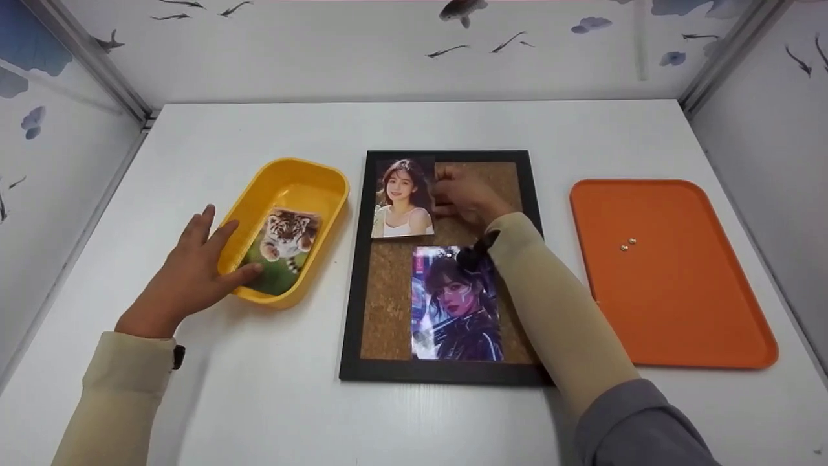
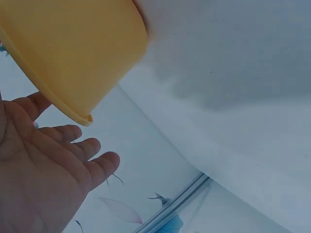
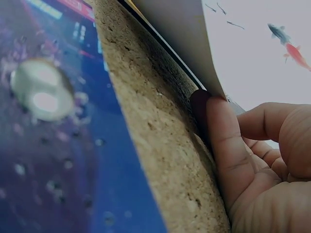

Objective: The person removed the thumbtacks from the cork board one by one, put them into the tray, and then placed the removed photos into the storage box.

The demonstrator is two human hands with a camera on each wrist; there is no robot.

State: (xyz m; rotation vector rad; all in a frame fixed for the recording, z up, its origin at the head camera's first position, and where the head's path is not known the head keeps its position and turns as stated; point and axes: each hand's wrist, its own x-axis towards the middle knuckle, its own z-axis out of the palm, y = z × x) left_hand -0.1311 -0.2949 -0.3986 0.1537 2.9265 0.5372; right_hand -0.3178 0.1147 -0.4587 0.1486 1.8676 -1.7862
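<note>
While the left hand point(image 1: 184, 275) spreads at the tub point(image 1: 304, 181), 1 photo point(image 1: 402, 200) sits left of the right hand point(image 1: 475, 197), right edge pinched; long axis near-to-far, top away.

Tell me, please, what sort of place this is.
Probably a small walled work booth: a white tabletop, wall panels printed with fish close around it, and metal corner posts.

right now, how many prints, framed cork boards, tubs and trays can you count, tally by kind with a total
Prints: 3
Framed cork board: 1
Yellow tub: 1
Orange tray: 1
Total: 6
</note>
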